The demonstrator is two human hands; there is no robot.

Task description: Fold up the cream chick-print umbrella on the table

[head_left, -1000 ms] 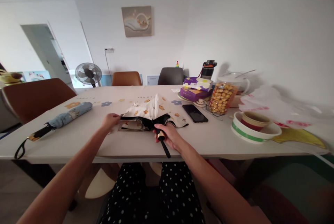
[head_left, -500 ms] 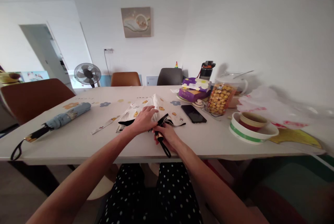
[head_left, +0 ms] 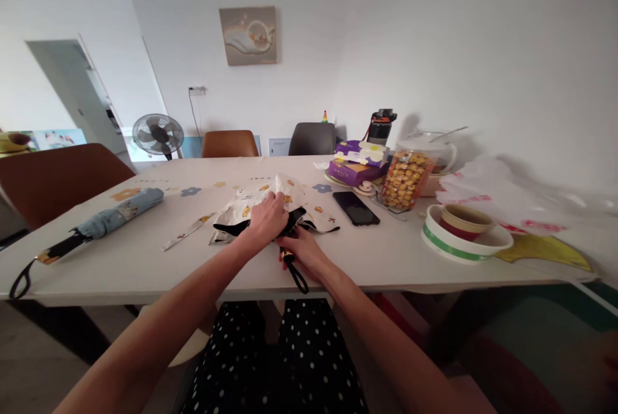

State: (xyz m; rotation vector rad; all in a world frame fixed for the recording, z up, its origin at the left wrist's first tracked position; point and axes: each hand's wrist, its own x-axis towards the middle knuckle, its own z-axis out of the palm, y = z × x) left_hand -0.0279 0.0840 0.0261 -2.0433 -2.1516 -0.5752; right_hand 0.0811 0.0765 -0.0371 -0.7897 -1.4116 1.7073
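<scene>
A white folding umbrella (head_left: 255, 195) with small yellow figures and black lining lies loosely gathered on the table in front of me. My left hand (head_left: 269, 214) has its fingers curled on the fabric near the black inner folds. Around the umbrella's handle, close to the table's front edge, my right hand (head_left: 305, 252) is closed. A black wrist loop (head_left: 297, 277) hangs from the handle's end. The umbrella's tie strap (head_left: 188, 231) stretches out to the left. The inner ribs are mostly hidden by fabric and hands.
A furled blue umbrella (head_left: 118, 214) lies at the left. Right of my hands are a phone (head_left: 356, 208), tissue packs (head_left: 360, 153), a jar of round snacks (head_left: 408, 179), a white bowl (head_left: 458, 243) holding a paper cup (head_left: 466, 219), and a plastic bag (head_left: 506, 192).
My left hand's fingers, more spread before, now curl into the umbrella fabric. My right hand stays on the handle. The whole view has shifted slightly.
</scene>
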